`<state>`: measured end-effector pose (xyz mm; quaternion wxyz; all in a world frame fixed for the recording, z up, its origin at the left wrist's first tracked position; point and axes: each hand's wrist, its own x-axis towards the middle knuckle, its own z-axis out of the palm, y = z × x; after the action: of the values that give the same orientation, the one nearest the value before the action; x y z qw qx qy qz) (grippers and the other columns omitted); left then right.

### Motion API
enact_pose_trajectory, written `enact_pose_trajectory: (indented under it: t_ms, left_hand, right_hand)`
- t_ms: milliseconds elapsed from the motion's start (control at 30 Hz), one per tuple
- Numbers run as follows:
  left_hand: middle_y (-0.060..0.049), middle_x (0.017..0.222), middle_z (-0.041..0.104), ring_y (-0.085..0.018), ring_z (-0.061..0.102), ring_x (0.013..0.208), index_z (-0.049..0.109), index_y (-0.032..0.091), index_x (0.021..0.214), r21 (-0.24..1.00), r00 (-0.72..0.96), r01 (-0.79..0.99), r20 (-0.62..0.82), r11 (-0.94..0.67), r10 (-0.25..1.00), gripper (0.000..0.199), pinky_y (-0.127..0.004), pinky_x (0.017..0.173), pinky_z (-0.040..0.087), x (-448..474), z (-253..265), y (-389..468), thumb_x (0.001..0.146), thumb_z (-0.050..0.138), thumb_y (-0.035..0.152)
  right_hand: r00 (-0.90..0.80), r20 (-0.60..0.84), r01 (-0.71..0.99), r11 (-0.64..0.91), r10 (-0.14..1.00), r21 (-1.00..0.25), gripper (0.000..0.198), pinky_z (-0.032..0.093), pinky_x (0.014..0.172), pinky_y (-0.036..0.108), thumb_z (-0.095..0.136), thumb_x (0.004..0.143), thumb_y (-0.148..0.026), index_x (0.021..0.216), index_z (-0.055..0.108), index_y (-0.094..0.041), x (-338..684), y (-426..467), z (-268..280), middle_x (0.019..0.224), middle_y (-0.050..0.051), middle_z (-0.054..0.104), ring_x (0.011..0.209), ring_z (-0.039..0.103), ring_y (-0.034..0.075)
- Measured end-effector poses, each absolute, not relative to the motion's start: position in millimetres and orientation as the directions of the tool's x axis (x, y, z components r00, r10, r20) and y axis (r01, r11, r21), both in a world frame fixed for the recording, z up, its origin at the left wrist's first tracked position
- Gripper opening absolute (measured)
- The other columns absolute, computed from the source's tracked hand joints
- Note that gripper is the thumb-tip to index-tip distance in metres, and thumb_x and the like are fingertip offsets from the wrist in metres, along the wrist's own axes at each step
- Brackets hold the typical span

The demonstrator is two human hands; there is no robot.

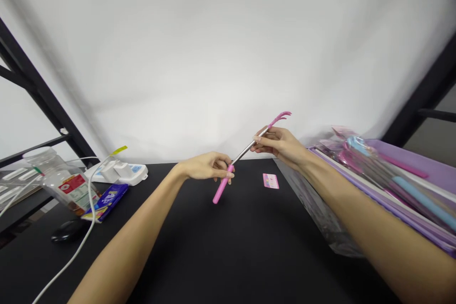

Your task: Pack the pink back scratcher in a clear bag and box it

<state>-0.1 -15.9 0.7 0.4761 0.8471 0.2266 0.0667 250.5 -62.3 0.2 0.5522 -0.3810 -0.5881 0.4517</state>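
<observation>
I hold a telescopic back scratcher [245,152] above a black table [221,256]; it has a pink handle, a silver metal rod and a pink claw head. My left hand [208,166] grips the top of the pink handle, which points down and left. My right hand [280,145] pinches the rod just below the claw, which points up and right. The scratcher is tilted and stretched between both hands.
A small pink card [270,181] lies on the table beneath my right hand. A purple bin [420,161] with packaged pink and blue items stands at the right. At the left are a clear jar [60,183], a blue packet [109,199], a white power strip [119,172] and a white cable [71,251].
</observation>
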Motion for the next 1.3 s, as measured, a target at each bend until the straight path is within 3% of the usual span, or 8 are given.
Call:
enact_pose_trajectory:
  t_ms: [133, 267, 467, 700, 867, 967, 1200, 1300]
  left_hand:
    - [-0.009, 0.087, 0.069, -0.015, 0.066, 0.079, 0.061, 0.014, 0.101, 0.865, 0.867, 0.3, -0.073, -0.401, 0.492, 0.038, -0.026, 0.072, 0.049, -5.1, 1.5, -20.3, 0.083, 0.064, 0.047]
    - [-0.006, 0.085, 0.063, -0.014, 0.066, 0.065, 0.057, 0.014, 0.104, 0.917, 0.858, 0.264, -0.083, -0.298, 0.506, 0.044, -0.022, 0.056, 0.05, -3.9, 4.3, -27.3, 0.084, 0.061, 0.053]
    - [-0.003, 0.079, 0.061, -0.006, 0.053, 0.05, 0.057, 0.014, 0.094, 0.868, 0.796, 0.246, 0.072, -0.431, 0.601, 0.04, -0.015, 0.037, 0.033, 2.2, 2.2, -29.8, 0.084, 0.06, 0.053]
    - [-0.001, 0.072, 0.059, -0.006, 0.05, 0.048, 0.051, 0.016, 0.087, 0.856, 0.785, 0.244, 0.102, -0.456, 0.611, 0.035, -0.016, 0.041, 0.035, 5.8, -4.9, -31.8, 0.084, 0.06, 0.049]
    - [0.005, 0.06, 0.049, -0.006, 0.047, 0.049, 0.048, 0.018, 0.083, 0.783, 0.695, 0.172, 0.333, -0.597, 0.637, 0.027, -0.019, 0.047, 0.037, 20.4, -8.3, -41.2, 0.087, 0.059, 0.042]
    - [0.004, 0.064, 0.052, -0.006, 0.048, 0.05, 0.049, 0.018, 0.082, 0.706, 0.647, 0.193, 0.43, -0.681, 0.629, 0.025, -0.019, 0.05, 0.039, 27.1, -10.0, -43.3, 0.087, 0.058, 0.04]
    - [-0.001, 0.074, 0.063, -0.008, 0.053, 0.052, 0.06, 0.017, 0.1, 0.679, 0.685, 0.311, 0.325, -0.665, 0.652, 0.03, -0.02, 0.051, 0.042, 5.1, -0.9, -25.3, 0.088, 0.056, 0.044]
    - [-0.003, 0.075, 0.066, -0.009, 0.053, 0.058, 0.067, 0.014, 0.091, 0.598, 0.702, 0.405, 0.282, -0.692, 0.654, 0.032, -0.02, 0.056, 0.041, -8.2, 5.6, -18.4, 0.088, 0.055, 0.044]
  right_hand:
    - [-0.168, 0.27, -0.04, 0.267, 0.948, -0.963, 0.031, 0.054, 0.081, 0.036, 0.081, 0.07, -0.036, 0.082, 0.065, -0.013, 256.3, -62.5, 3.2, 0.08, 0.008, 0.068, 0.082, 0.069, 0.021]
    - [-0.154, 0.313, -0.031, 0.312, 0.937, -0.95, 0.03, 0.054, 0.079, 0.035, 0.083, 0.067, -0.036, 0.079, 0.067, -0.013, 263.2, -63.6, 3.8, 0.075, 0.006, 0.067, 0.078, 0.068, 0.02]
    - [-0.111, 0.335, -0.034, 0.334, 0.936, -0.942, 0.03, 0.055, 0.076, 0.034, 0.085, 0.064, -0.035, 0.078, 0.07, -0.013, 270.7, -64.6, 1.1, 0.073, 0.007, 0.069, 0.077, 0.068, 0.02]
    - [-0.133, 0.28, -0.091, 0.27, 0.951, -0.959, 0.028, 0.056, 0.07, 0.028, 0.086, 0.063, -0.031, 0.074, 0.069, -0.013, 261.5, -65.0, -7.6, 0.068, 0.005, 0.068, 0.07, 0.068, 0.016]
    - [-0.153, 0.226, -0.133, 0.206, 0.962, -0.969, 0.028, 0.056, 0.066, 0.025, 0.086, 0.061, -0.031, 0.068, 0.066, -0.013, 239.6, -69.7, -9.5, 0.069, 0.005, 0.07, 0.068, 0.067, 0.015]
    - [-0.117, 0.199, -0.134, 0.183, 0.973, -0.974, 0.028, 0.055, 0.065, 0.024, 0.087, 0.059, -0.03, 0.067, 0.066, -0.013, 229.0, -70.8, -9.0, 0.068, 0.005, 0.069, 0.067, 0.066, 0.014]
    - [-0.054, 0.082, -0.076, 0.078, 0.995, -0.994, 0.035, 0.055, 0.074, 0.026, 0.081, 0.07, -0.039, 0.096, 0.069, -0.019, 248.9, -70.3, 4.6, 0.089, 0.006, 0.071, 0.082, 0.068, 0.017]
    - [-0.087, 0.149, 0.214, 0.164, 0.985, -0.963, 0.043, 0.054, 0.069, 0.031, 0.078, 0.072, -0.044, 0.105, 0.068, -0.019, 267.0, -73.2, 13.1, 0.087, 0.007, 0.071, 0.076, 0.068, 0.019]
